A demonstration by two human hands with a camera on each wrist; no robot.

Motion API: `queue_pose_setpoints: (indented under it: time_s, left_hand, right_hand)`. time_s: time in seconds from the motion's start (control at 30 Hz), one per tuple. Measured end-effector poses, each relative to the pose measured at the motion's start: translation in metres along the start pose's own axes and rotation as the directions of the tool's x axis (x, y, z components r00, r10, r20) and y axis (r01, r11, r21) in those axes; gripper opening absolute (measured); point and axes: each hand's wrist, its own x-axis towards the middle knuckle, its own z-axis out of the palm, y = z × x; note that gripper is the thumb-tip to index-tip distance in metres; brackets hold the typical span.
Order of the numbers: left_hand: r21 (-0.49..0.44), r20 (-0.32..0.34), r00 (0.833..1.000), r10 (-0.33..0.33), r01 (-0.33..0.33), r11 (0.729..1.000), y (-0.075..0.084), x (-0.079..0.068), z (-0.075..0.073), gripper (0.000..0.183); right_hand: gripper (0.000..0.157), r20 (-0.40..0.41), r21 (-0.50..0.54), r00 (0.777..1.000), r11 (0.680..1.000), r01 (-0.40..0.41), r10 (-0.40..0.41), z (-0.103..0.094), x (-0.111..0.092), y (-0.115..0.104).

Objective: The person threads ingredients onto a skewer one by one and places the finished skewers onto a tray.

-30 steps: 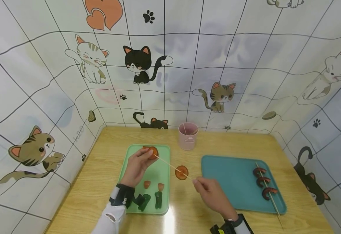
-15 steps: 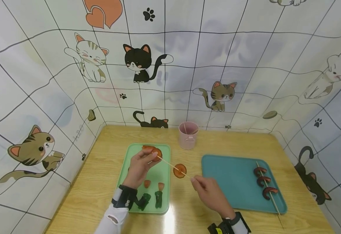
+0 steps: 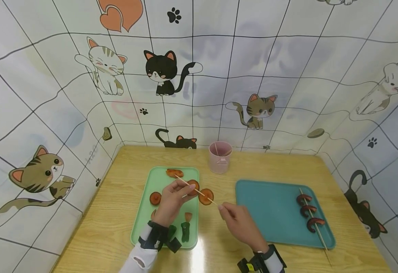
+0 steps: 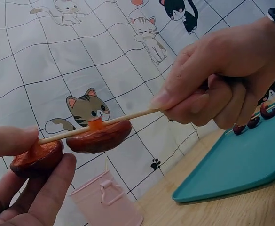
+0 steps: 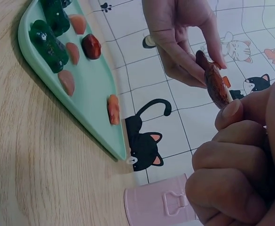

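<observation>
My right hand (image 3: 239, 223) pinches one end of a thin wooden skewer (image 3: 182, 179) between thumb and curled fingers. Two brown, glossy mushrooms are on that skewer. The nearer mushroom (image 4: 99, 138) sits partway along the stick, showing a short orange stem. Thumb and fingers of my left hand (image 3: 173, 199) grip the other mushroom (image 4: 38, 160), farther along toward the tip. In the head view the skewer's far end sticks out past the left fingers, over the green tray (image 3: 158, 180). Both hands are held up above the table, the left one over the tray's right side.
On the green tray lie a small sausage (image 3: 174, 173), another mushroom (image 3: 155, 198), dark green pieces (image 3: 185, 231) and pinkish pieces (image 3: 188, 217). A teal tray (image 3: 267, 208) at right bears a skewer with three curled dark-red pieces (image 3: 310, 209). A pink bucket (image 3: 219, 161) with sticks stands behind.
My left hand has moved right and toward me, bringing its mushroom along the skewer close to the other one. The skewer's tip now shows beyond the fingers. The right hand has shifted slightly left.
</observation>
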Motion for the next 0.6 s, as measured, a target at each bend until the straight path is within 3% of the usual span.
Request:
queue_pose_setpoints:
  time_s: [0.33, 0.6]
  left_hand:
    - [0.010, -0.022, 1.000, -0.003, 0.003, 1.000, -0.0034, -0.0030, 0.0020, 0.013]
    - [0.046, 0.030, 0.999, -0.016, 0.014, 0.999, -0.0019, 0.0005, 0.0004, 0.011]
  right_hand:
    - [0.049, 0.001, 0.011, 1.000, 1.000, -0.007, 0.007, 0.0037, 0.0025, 0.0024]
    - [0.046, -0.011, 0.034, 1.000, 0.999, 0.006, -0.005, 0.0048, 0.0041, 0.0040]
